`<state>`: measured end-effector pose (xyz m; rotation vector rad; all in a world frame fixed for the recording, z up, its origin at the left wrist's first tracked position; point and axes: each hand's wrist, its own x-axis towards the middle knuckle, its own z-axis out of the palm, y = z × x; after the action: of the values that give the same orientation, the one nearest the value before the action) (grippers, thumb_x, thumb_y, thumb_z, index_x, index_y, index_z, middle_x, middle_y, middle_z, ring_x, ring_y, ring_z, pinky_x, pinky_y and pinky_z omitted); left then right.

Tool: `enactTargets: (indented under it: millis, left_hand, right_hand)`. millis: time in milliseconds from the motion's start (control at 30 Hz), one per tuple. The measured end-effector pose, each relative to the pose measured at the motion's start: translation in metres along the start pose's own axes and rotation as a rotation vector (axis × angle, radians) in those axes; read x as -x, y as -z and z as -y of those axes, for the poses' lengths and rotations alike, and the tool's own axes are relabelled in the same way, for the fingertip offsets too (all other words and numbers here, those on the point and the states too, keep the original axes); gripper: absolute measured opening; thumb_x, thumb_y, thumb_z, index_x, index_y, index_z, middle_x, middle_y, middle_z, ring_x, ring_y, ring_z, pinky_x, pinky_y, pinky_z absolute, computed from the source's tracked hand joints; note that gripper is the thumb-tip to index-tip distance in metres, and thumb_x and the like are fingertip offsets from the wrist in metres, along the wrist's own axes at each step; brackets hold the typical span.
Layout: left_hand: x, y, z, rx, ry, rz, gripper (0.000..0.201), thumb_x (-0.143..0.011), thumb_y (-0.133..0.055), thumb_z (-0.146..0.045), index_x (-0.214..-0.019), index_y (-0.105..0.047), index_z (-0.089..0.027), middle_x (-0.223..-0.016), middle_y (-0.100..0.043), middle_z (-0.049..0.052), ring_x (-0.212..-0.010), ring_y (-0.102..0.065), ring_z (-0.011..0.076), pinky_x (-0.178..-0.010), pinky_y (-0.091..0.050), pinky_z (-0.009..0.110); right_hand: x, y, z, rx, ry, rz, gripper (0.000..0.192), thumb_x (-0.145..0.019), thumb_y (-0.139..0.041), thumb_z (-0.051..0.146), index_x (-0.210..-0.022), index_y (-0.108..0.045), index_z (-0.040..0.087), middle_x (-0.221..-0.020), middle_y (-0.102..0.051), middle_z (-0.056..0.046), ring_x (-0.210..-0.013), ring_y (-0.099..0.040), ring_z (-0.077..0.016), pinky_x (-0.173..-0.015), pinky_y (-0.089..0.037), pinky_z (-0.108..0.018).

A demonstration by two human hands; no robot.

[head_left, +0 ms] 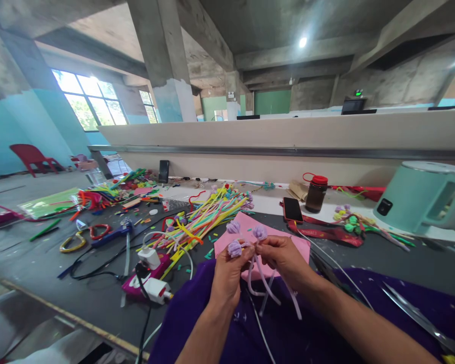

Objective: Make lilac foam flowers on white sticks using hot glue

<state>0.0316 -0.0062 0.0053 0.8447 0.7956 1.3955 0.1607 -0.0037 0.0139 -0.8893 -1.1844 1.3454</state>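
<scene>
Both hands meet in front of me over a pink sheet (227, 232). My left hand (229, 273) is closed, thumb and fingers pinching lilac pipe-cleaner flowers (235, 248) near their heads. My right hand (282, 255) pinches the same bunch from the other side, just below another puffy lilac head (260, 232). Several lilac stems (265, 285) hang and curl down beneath the fingers. One more lilac bloom (233, 227) shows above the left hand. Where exactly the stems cross between the fingertips is hidden.
A heap of coloured pipe cleaners (197, 217) lies left of the sheet, near a purple power strip (146, 283), scissors (74, 241) and a glue gun (114, 235). To the right are a phone (292, 209), a dark bottle (316, 194), a green kettle (420, 197) and metal tweezers (417, 313).
</scene>
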Motion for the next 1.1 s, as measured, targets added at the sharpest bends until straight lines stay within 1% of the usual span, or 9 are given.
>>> enactTargets:
  millis: [100, 167, 333, 400, 467, 600, 733, 967, 1100]
  left_hand:
    - [-0.002, -0.004, -0.003, 0.007, -0.006, 0.022, 0.016, -0.057, -0.076, -0.018, -0.069, -0.065, -0.013, -0.061, -0.062, -0.001, -0.054, -0.054, 0.0092, -0.051, -0.041, 0.020]
    - [-0.004, -0.010, -0.008, 0.017, -0.004, 0.051, 0.017, -0.056, -0.077, -0.017, -0.069, -0.065, -0.014, -0.061, -0.062, -0.001, -0.054, -0.054, 0.0094, -0.052, -0.042, 0.020]
    - [-0.008, -0.035, -0.021, 0.052, -0.021, 0.144, 0.016, -0.057, -0.076, -0.015, -0.067, -0.065, -0.013, -0.057, -0.061, -0.003, -0.049, -0.052, 0.0076, -0.049, -0.040, 0.019]
    - [-0.009, -0.043, -0.021, 0.072, -0.031, 0.167, 0.015, -0.058, -0.076, -0.015, -0.068, -0.065, -0.013, -0.059, -0.062, -0.003, -0.050, -0.052, 0.0077, -0.049, -0.041, 0.019]
    - [-0.010, -0.047, -0.017, 0.090, -0.032, 0.172, 0.015, -0.059, -0.075, -0.015, -0.069, -0.065, -0.013, -0.061, -0.062, -0.003, -0.052, -0.053, 0.0075, -0.050, -0.041, 0.018]
    - [-0.015, -0.043, -0.004, 0.118, -0.011, 0.135, 0.014, -0.060, -0.074, -0.014, -0.068, -0.063, -0.013, -0.060, -0.060, -0.003, -0.052, -0.053, 0.0063, -0.049, -0.040, 0.017]
    - [-0.019, -0.036, 0.003, 0.141, 0.005, 0.113, 0.015, -0.060, -0.075, -0.013, -0.067, -0.061, -0.013, -0.058, -0.057, -0.004, -0.051, -0.052, 0.0065, -0.049, -0.040, 0.018]
    - [-0.020, -0.031, 0.007, 0.117, -0.002, 0.102, 0.014, -0.060, -0.075, -0.015, -0.066, -0.062, -0.012, -0.058, -0.058, -0.003, -0.051, -0.051, 0.0067, -0.048, -0.040, 0.019]
    - [-0.021, -0.027, 0.009, 0.113, 0.020, 0.103, 0.015, -0.059, -0.075, -0.017, -0.070, -0.066, -0.012, -0.061, -0.061, -0.001, -0.052, -0.054, 0.0075, -0.048, -0.041, 0.019]
  right_hand:
    - [0.001, 0.001, 0.008, -0.020, -0.029, -0.008, 0.023, -0.065, -0.070, 0.034, -0.058, -0.060, 0.015, -0.042, -0.050, 0.005, -0.036, -0.028, -0.0044, -0.039, -0.015, -0.021]
    - [0.002, 0.002, 0.015, -0.018, -0.019, -0.009, 0.024, -0.065, -0.070, 0.035, -0.058, -0.060, 0.015, -0.042, -0.049, 0.005, -0.035, -0.028, -0.0045, -0.038, -0.015, -0.021]
    - [0.003, 0.012, 0.027, -0.075, 0.145, 0.004, 0.021, -0.070, -0.069, 0.032, -0.061, -0.060, 0.015, -0.048, -0.049, 0.004, -0.042, -0.034, -0.0060, -0.041, -0.021, -0.021]
    - [0.003, 0.016, 0.030, -0.093, 0.191, -0.007, 0.020, -0.071, -0.067, 0.032, -0.064, -0.060, 0.015, -0.051, -0.050, 0.004, -0.044, -0.036, -0.0063, -0.042, -0.023, -0.020]
    - [0.002, 0.021, 0.032, -0.073, 0.210, -0.015, 0.020, -0.072, -0.067, 0.032, -0.065, -0.060, 0.015, -0.052, -0.050, 0.004, -0.045, -0.038, -0.0063, -0.043, -0.025, -0.020]
    - [-0.003, 0.028, 0.032, 0.012, 0.159, 0.012, 0.022, -0.070, -0.067, 0.033, -0.062, -0.060, 0.014, -0.048, -0.050, 0.004, -0.043, -0.038, -0.0062, -0.041, -0.024, -0.020]
    - [-0.008, 0.029, 0.027, -0.003, 0.095, 0.048, 0.023, -0.066, -0.070, 0.034, -0.060, -0.061, 0.014, -0.047, -0.050, 0.004, -0.040, -0.039, -0.0061, -0.039, -0.024, -0.019]
    - [-0.010, 0.027, 0.016, 0.011, 0.112, 0.061, 0.025, -0.070, -0.068, 0.034, -0.060, -0.057, 0.014, -0.048, -0.052, 0.004, -0.041, -0.039, -0.0056, -0.039, -0.024, -0.019]
    - [-0.011, 0.026, 0.013, 0.023, 0.112, 0.032, 0.028, -0.068, -0.069, 0.036, -0.058, -0.054, 0.015, -0.048, -0.049, 0.005, -0.042, -0.041, -0.0064, -0.039, -0.026, -0.019]
